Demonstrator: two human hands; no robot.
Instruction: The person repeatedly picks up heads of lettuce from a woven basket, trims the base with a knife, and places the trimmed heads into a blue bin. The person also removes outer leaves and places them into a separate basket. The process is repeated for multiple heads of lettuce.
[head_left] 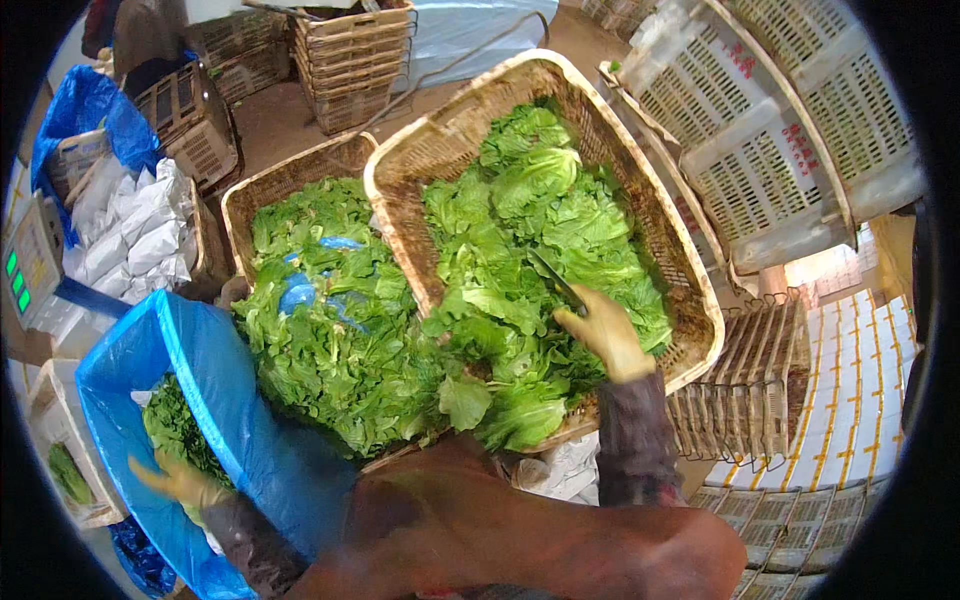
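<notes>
My right hand (615, 338), in a yellowish glove, grips a knife (552, 274) over heads of leafy green lettuce (540, 185). The lettuce fills much of a large, dirt-stained plastic basket (450, 125) tilted toward me. My left hand (180, 486), also gloved, has its fingers spread and seems to hold nothing. It is at the near side of a container lined with a blue plastic bag (215, 385), by dark leafy greens (180, 425) inside. Between my hands, loose leaves (330, 390) and blue scraps (298, 295) heap up in another basket (238, 205).
White packets (135, 235) fill a crate at the left, beside a device with a green-lit display (22, 280). Stacked crates (350, 65) stand at the back. Tall white crates (750, 130) and nested brown crates (740, 400) border the right side.
</notes>
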